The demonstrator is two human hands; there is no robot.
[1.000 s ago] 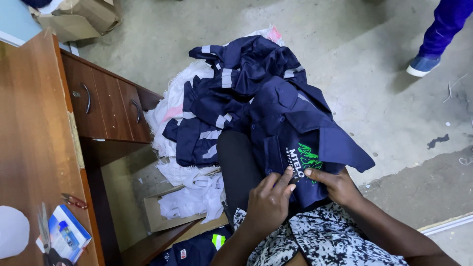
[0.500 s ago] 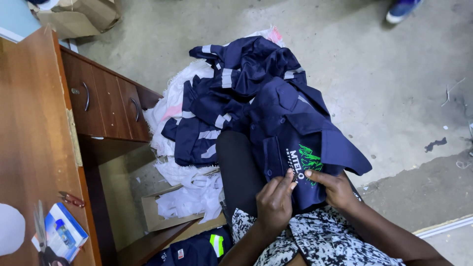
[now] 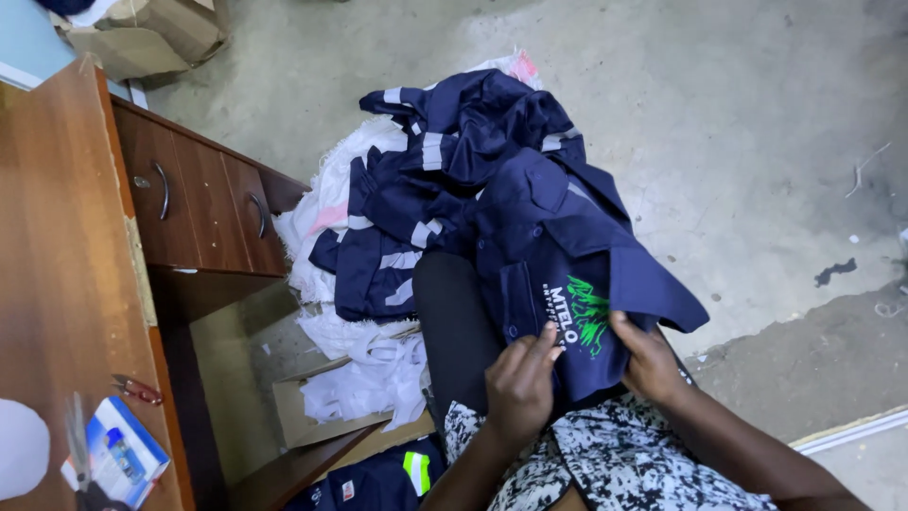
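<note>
Left hand [image 3: 518, 378] and right hand [image 3: 651, 358] both pinch the navy shirt [image 3: 558, 246] on the lap, beside its green embroidery [image 3: 588, 316]; best keep cloth taut, grip close.

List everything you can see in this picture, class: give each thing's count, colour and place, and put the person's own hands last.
Shirt: one, navy with green and white embroidery, on the lap.
Garment pile: several, navy with grey stripes, on the floor.
White cloth: a heap, under and beside the pile.
Desk: one, brown wood, left; drawers with metal handles.
Scissors: one pair, on the desk.
Blue packet: one, on the desk.
Cardboard box: one, brown, top left.
Left hand: pinching the shirt at the embroidery.
Right hand: gripping the shirt's edge.
</note>
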